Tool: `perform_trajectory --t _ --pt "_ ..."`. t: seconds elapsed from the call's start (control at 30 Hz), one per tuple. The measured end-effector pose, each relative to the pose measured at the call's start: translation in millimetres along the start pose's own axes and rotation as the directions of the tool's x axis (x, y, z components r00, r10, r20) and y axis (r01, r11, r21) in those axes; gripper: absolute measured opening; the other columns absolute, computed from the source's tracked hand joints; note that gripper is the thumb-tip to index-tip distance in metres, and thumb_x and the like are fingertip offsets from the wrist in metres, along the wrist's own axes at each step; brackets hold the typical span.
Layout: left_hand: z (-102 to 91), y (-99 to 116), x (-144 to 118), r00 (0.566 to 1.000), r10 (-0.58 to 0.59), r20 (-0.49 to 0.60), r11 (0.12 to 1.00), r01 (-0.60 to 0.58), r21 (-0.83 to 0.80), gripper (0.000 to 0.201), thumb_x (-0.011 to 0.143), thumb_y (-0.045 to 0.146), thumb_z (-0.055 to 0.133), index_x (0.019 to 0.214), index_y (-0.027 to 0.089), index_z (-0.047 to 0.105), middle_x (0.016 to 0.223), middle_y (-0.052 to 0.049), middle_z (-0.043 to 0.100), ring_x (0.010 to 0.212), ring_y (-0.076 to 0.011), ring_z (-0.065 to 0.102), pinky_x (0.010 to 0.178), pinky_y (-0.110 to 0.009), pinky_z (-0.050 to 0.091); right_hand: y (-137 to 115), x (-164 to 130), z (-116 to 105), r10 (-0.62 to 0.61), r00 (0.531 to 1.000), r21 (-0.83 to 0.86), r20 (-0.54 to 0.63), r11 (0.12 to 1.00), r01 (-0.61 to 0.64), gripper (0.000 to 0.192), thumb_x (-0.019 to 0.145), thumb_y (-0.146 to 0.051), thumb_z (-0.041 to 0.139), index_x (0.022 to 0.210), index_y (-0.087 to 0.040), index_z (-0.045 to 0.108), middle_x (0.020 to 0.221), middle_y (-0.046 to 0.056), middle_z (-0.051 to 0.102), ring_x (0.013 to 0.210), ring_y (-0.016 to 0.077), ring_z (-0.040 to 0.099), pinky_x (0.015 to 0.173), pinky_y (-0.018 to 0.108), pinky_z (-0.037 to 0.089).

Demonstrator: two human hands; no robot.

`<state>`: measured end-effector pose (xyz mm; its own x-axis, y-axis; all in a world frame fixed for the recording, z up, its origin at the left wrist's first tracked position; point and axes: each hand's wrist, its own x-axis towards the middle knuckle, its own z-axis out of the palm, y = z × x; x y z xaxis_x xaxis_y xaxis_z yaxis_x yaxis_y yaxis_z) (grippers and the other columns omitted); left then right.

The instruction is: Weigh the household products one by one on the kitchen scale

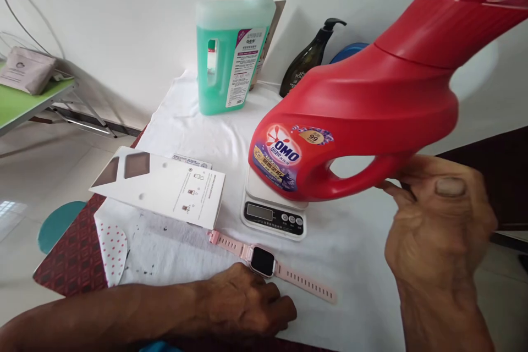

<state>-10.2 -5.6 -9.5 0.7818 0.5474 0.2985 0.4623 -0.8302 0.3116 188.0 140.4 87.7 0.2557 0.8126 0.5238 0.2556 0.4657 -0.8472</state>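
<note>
My right hand (441, 231) is closed on a large red OMO laundry detergent bottle (358, 110), at the neck end of its handle. The bottle leans steeply, its cap up at the right and its bottom end at the white digital kitchen scale (274, 218). Whether its weight rests on the scale I cannot tell. My left hand (247, 302) lies on the white cloth with its fingers curled in, and nothing shows in them. Just above those knuckles is a pink smartwatch (263, 261), its strap laid out flat and its screen dark.
A white box (165, 187) lies left of the scale. Behind stand a bottle of green liquid (218, 66) and a dark pump bottle (305, 60), near the wall. On the floor side are a teal stool (60, 225) and a green folding table (25, 99) with a pouch.
</note>
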Motion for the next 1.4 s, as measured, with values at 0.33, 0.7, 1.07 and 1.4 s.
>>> perform_trajectory --t 0.33,0.7,1.07,1.4 --pt "-1.1 3 3 0.999 -0.023 -0.034 1.000 0.023 0.016 0.011 0.105 0.027 0.051 0.098 0.019 0.051 0.073 0.004 0.062 0.054 -0.0136 0.057 0.045 -0.033 0.037 -9 -90 -25 -0.013 0.986 -0.369 0.163 0.927 0.073 0.017 0.091 -0.037 0.077 0.098 -0.023 0.070 0.091 0.002 0.068 0.079 0.0182 0.063 0.073 0.035 0.051" --pt "4.7 2 0 0.996 0.061 -0.062 0.998 -0.061 0.002 0.006 0.097 0.015 0.055 0.092 0.018 0.055 0.073 0.002 0.063 0.054 -0.0133 0.055 0.042 -0.032 0.035 8 -126 -20 -0.032 0.743 -0.349 0.668 0.869 0.351 0.034 0.089 -0.038 0.079 0.118 -0.022 0.069 0.112 0.009 0.068 0.106 0.0276 0.064 0.087 0.041 0.059" --pt "-14.9 0 8 0.911 -0.148 -0.386 0.967 0.215 0.136 0.023 0.106 0.032 0.050 0.115 0.011 0.057 0.071 0.001 0.065 0.055 -0.0158 0.061 0.046 -0.032 0.042 -23 -62 -15 0.072 0.996 -0.367 -0.051 0.926 -0.085 0.039 0.085 -0.053 0.080 0.108 -0.023 0.069 0.105 0.005 0.069 0.088 0.0203 0.064 0.078 0.036 0.052" --pt "-7.0 -7 3 0.904 -0.334 -0.268 0.890 0.396 0.225 0.041 0.091 0.042 0.067 0.118 0.017 0.049 0.065 0.003 0.069 0.049 -0.0212 0.067 0.047 -0.032 0.047 -18 21 24 0.216 0.902 0.221 0.375 0.924 -0.313 0.053 0.085 -0.067 0.074 0.066 -0.022 0.054 0.058 -0.003 0.051 0.054 0.0128 0.048 0.058 0.030 0.043"
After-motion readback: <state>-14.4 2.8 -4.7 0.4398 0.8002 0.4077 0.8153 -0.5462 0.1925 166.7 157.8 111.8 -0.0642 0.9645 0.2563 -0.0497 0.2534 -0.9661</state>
